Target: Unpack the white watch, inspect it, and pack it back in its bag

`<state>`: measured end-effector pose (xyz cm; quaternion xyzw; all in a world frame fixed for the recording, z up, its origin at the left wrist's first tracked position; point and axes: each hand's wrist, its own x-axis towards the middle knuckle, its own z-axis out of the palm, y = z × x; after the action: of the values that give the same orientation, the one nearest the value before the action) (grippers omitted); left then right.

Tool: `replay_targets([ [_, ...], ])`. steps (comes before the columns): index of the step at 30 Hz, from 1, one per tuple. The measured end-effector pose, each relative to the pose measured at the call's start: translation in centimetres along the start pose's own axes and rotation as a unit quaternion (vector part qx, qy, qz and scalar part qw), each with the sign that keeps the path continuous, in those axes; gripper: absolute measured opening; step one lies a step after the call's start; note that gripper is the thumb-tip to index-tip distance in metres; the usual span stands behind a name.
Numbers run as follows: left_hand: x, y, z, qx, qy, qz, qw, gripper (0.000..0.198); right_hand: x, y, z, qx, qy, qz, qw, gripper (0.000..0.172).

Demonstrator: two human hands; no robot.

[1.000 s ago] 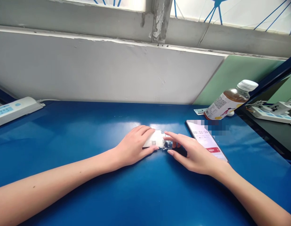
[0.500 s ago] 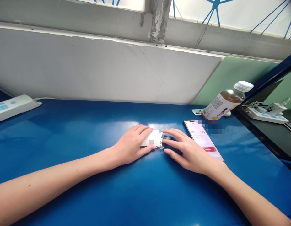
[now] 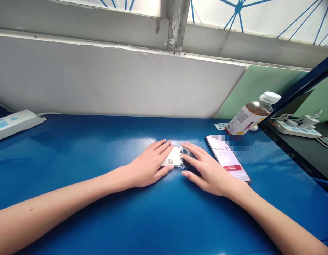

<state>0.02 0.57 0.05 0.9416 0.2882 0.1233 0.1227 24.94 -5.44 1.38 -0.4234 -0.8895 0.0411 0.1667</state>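
A small white packet (image 3: 174, 157) with a square printed code lies flat on the blue table (image 3: 100, 219). My left hand (image 3: 150, 164) rests over its left part, fingers on top and thumb along the near edge. A dark item (image 3: 188, 160), which looks to be in clear wrapping, adjoins the packet's right end. Over that item is my right hand (image 3: 206, 170), its fingers spread and their tips near the packet's right edge. What the dark item is cannot be made out under the fingers.
A phone (image 3: 229, 157) showing a timer lies right of my right hand. Behind it stand a drink bottle (image 3: 248, 117) and a small card (image 3: 220, 126). Power strips lie at the far left (image 3: 17, 122) and far right (image 3: 299, 129). A wall borders the table's back edge.
The right thumb has moved slightly away from the packet's near edge, and the left fingers have shifted a little on the packet. The whole view has shifted slightly.
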Motion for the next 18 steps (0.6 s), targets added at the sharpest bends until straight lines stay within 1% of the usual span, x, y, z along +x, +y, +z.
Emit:
replay_targets([
  [2,0.03,0.01,-0.07,0.011,-0.010,0.003,1.000,0.063,0.03,0.37,-0.33,-0.010,0.015,0.008,1.000,0.040],
  [6,-0.02,0.10,-0.04,0.020,-0.006,0.008,1.000,0.063,0.08,0.99,-0.75,-0.032,0.077,0.046,0.995,0.031],
  [8,-0.07,0.13,-0.02,0.020,-0.006,0.006,1.000,0.062,0.11,1.10,-0.73,-0.038,0.096,0.061,0.993,0.025],
  [11,-0.15,0.11,-0.07,0.019,-0.008,0.003,1.000,0.062,0.18,1.04,-0.59,-0.032,0.100,0.069,0.992,0.019],
  [15,-0.21,0.03,-0.18,0.021,-0.009,0.003,1.000,0.062,0.21,0.84,-0.55,-0.008,0.095,0.071,0.993,0.020],
  [18,-0.20,-0.01,-0.14,0.021,-0.007,0.004,1.000,0.062,0.16,0.66,-0.59,0.023,0.071,0.068,0.995,0.021],
])
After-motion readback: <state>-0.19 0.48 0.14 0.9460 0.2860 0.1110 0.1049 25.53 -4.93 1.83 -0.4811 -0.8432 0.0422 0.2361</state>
